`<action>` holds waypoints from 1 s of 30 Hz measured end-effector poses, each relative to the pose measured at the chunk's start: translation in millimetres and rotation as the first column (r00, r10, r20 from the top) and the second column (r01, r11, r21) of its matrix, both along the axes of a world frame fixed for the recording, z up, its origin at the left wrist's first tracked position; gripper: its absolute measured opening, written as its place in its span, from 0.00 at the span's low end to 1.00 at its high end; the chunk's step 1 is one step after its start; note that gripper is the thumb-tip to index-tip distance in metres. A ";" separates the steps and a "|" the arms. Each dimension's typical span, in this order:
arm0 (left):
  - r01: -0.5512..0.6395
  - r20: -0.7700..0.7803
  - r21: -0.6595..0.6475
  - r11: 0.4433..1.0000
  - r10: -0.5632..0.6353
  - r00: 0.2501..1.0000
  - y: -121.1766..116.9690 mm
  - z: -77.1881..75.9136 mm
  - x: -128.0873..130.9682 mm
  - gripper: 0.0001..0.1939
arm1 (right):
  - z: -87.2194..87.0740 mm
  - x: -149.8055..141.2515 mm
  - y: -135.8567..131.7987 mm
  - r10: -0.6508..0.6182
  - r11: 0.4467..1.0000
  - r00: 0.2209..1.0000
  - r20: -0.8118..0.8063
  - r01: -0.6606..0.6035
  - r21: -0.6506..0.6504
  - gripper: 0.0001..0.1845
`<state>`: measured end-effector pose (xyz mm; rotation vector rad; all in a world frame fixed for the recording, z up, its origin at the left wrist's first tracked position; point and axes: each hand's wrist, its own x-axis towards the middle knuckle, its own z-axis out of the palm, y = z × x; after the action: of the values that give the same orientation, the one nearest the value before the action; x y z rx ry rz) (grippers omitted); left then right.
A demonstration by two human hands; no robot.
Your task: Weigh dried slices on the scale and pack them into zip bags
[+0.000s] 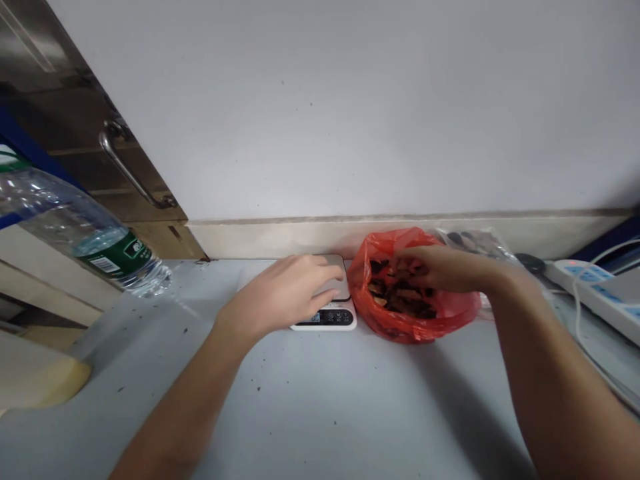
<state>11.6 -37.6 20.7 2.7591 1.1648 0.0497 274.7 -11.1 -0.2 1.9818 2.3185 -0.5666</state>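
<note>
A white digital kitchen scale [344,317] sits on the grey table, its display lit at the front. Over its metal plate hovers my left hand [287,290], palm down, with thumb and fingers apart. I see nothing held in it, though its underside is hidden. To the right of the scale stands an open red plastic bag [400,330] with dark brown dried pieces [407,303] inside. My right hand [443,267] reaches into the bag from the right, its fingers bent around some of the pieces; the fingertips are partly blurred.
A clear bag [480,241] lies behind the red bag. At the right are a white power strip [600,290] and cables. A tilted water bottle [95,233] appears at the left, above a pale yellowish object [50,380]. A white wall [340,120] rises behind the table.
</note>
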 end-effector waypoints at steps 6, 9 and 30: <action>0.053 0.024 -0.009 0.999 -0.053 0.998 -5.7 -0.1 1.5 0.12 | 9.0 4.0 -9.5 0.078 0.996 0.992 -0.097 -0.082 -0.041 0.17; 0.063 0.051 -0.041 0.997 -0.061 0.997 -8.8 1.4 -0.6 0.13 | 12.9 5.7 -14.0 0.088 0.994 0.986 -0.144 -0.095 -0.044 0.18; -0.366 -0.203 -0.202 0.908 0.327 0.923 23.0 5.0 -69.5 0.23 | 13.6 -80.5 1.1 0.152 0.986 0.755 -0.638 -0.161 0.043 0.09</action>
<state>-57.9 -14.6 25.7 2.3556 1.5812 -0.2672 194.2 -10.0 13.4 1.7349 2.7786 -1.4352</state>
